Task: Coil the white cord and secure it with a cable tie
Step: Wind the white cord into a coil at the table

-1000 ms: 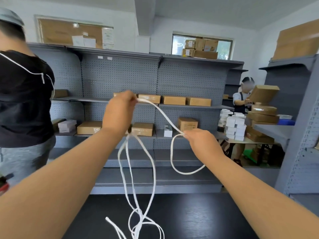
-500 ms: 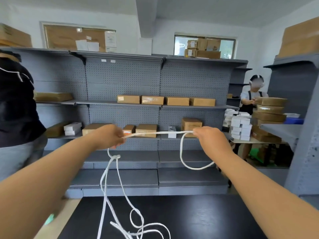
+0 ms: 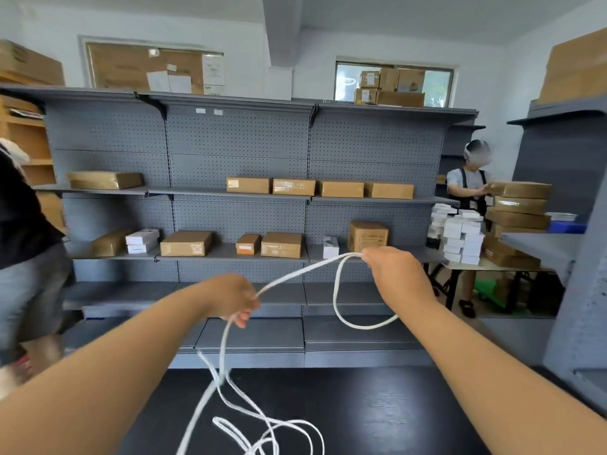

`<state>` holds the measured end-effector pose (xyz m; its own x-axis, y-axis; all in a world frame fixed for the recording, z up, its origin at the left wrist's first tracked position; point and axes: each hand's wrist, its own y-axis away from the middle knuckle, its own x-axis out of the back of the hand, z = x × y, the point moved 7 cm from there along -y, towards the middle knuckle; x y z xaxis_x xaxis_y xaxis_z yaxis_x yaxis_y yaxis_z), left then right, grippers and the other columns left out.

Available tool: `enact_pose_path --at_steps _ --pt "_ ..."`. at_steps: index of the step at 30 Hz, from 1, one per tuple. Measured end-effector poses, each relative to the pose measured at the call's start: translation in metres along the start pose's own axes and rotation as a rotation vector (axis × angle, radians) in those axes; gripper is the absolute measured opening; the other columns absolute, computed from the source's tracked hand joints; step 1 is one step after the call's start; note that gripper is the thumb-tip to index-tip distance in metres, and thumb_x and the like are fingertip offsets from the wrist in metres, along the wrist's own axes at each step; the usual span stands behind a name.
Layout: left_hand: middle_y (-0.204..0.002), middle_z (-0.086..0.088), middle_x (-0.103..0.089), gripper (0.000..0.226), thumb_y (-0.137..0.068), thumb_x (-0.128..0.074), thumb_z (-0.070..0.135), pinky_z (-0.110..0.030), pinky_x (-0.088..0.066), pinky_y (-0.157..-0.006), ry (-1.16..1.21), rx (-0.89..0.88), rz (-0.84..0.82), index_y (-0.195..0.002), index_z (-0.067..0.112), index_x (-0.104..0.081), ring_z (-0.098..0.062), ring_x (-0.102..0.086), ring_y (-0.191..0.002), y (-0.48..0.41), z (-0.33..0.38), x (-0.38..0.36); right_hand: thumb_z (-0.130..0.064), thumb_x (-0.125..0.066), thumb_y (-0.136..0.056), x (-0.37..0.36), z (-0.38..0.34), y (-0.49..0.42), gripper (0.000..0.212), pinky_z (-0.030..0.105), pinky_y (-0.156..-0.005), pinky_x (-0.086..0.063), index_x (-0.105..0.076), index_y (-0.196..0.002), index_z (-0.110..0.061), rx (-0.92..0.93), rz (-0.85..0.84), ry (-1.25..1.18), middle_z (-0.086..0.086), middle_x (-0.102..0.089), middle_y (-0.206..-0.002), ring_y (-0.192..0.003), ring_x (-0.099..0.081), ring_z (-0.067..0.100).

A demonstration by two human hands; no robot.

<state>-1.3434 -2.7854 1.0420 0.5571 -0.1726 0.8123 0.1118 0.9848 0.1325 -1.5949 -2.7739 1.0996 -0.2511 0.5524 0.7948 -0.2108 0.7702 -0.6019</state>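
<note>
Left hand (image 3: 231, 298) low, right hand (image 3: 395, 274) higher.

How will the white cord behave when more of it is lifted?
Probably floppy: the white cord droops in a loop under the right hand and hangs limp from the left hand. Likely light: finger grips carry it. Its loose turns on the black table may tangle.

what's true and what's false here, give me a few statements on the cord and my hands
1. The left hand and the right hand both grip the white cord. True.
2. A loop of cord hangs below the right hand. True.
3. The whole cord is lifted clear of the black table. False: its loose end lies tangled on the table.
4. The cord is wound in a neat coil. False: it hangs in loose loops.
5. The left hand is higher than the right. False: the right sits higher.
</note>
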Motion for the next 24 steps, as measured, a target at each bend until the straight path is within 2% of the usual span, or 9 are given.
enact_pose_path --at_steps 2,3,6,11,13,16,20,22,24 --pt "-0.079 -0.004 -0.058 0.015 -0.092 -0.055 0.021 -0.031 -0.054 -0.08 0.361 -0.052 -0.065 -0.092 0.009 -0.064 -0.019 -0.061 -0.071 -0.001 0.01 -0.026 -0.01 -0.043 -0.094 0.003 -0.01 0.001 0.018 0.036 -0.064 -0.042 -0.059 -0.086 -0.016 0.019 -0.003 -0.016 0.006 -0.052 -0.078 -0.073 -0.048 0.024" --pt "-0.079 -0.004 -0.054 0.017 -0.093 -0.055 0.022 -0.029 -0.053 -0.076 0.49 -0.081 -0.043 -0.094 0.009 -0.065 -0.017 -0.056 -0.068 -0.001 0.015 -0.031 -0.01 -0.043 -0.094 0.004 -0.015 0.001 0.019 0.035 -0.063 -0.042 -0.056 -0.083 -0.016 0.022 -0.001 -0.034 0.006 -0.051 -0.076 -0.072 -0.047 0.024" --pt "-0.077 -0.001 -0.047 0.025 -0.096 -0.049 0.027 -0.023 -0.044 -0.067 0.722 -0.176 -0.005 -0.099 0.01 -0.067 -0.013 -0.045 -0.063 -0.003 0.036 -0.042 -0.007 -0.042 -0.093 0.006 -0.024 0.002 0.021 0.033 -0.055 -0.033 -0.04 -0.074 -0.016 0.028 0.01 -0.041 0.001 -0.038 -0.066 -0.068 -0.041 0.022" --pt "-0.081 0.0 -0.047 0.027 -0.097 -0.045 0.032 -0.021 -0.044 -0.068 0.758 -0.256 0.164 -0.092 0.019 -0.068 -0.013 -0.045 -0.069 -0.002 0.057 -0.051 -0.003 -0.042 -0.091 0.003 -0.012 0.001 0.026 0.038 -0.061 -0.044 -0.036 -0.069 -0.013 -0.084 0.072 -0.146 0.011 -0.047 -0.069 -0.07 -0.055 0.031" --pt "-0.084 0.0 -0.054 0.026 -0.096 -0.047 0.034 -0.022 -0.044 -0.071 0.788 -0.285 0.166 -0.087 0.021 -0.067 -0.013 -0.05 -0.077 -0.002 0.064 -0.058 -0.005 -0.043 -0.091 0.0 -0.001 0.003 0.023 0.037 -0.063 -0.046 -0.046 -0.069 -0.007 -0.181 0.116 -0.285 0.015 -0.055 -0.071 -0.077 -0.061 0.036" --pt "-0.085 0.0 -0.059 0.019 -0.094 -0.051 0.03 -0.022 -0.043 -0.07 0.772 -0.322 0.163 -0.089 0.018 -0.066 -0.012 -0.052 -0.08 -0.003 0.071 -0.07 -0.008 -0.042 -0.093 -0.003 0.012 0.007 0.024 0.046 -0.071 -0.053 -0.063 -0.086 0.002 -0.311 0.178 -0.456 0.022 -0.065 -0.083 -0.08 -0.065 0.034" --pt "-0.087 0.005 -0.068 0.013 -0.095 -0.049 0.021 -0.022 -0.045 -0.072 0.774 -0.338 0.136 -0.094 0.023 -0.063 -0.009 -0.057 -0.079 -0.007 0.074 -0.083 -0.011 -0.042 -0.094 -0.002 0.023 0.015 0.027 0.034 -0.064 -0.051 -0.064 -0.091 0.003 -0.462 0.253 -0.677 0.013 -0.067 -0.082 -0.068 -0.064 0.017" --pt "-0.081 0.005 -0.069 0.012 -0.095 -0.05 0.018 -0.022 -0.047 -0.074 0.849 -0.326 0.133 -0.095 0.02 -0.061 -0.006 -0.061 -0.074 -0.009 0.072 -0.086 -0.013 -0.044 -0.095 -0.004 0.029 0.018 0.026 0.029 -0.06 -0.049 -0.068 -0.09 -0.004 -0.532 0.292 -0.801 0.007 -0.066 -0.082 -0.07 -0.066 0.016" --pt "-0.078 0.002 -0.068 0.009 -0.094 -0.051 0.013 -0.024 -0.05 -0.073 0.928 -0.31 0.165 -0.092 0.016 -0.06 -0.005 -0.064 -0.067 -0.011 0.07 -0.084 -0.014 -0.047 -0.095 -0.009 0.036 0.022 0.022 0.031 -0.066 -0.051 -0.069 -0.094 -0.013 -0.597 0.334 -0.924 0.003 -0.066 -0.081 -0.073 -0.067 0.018"
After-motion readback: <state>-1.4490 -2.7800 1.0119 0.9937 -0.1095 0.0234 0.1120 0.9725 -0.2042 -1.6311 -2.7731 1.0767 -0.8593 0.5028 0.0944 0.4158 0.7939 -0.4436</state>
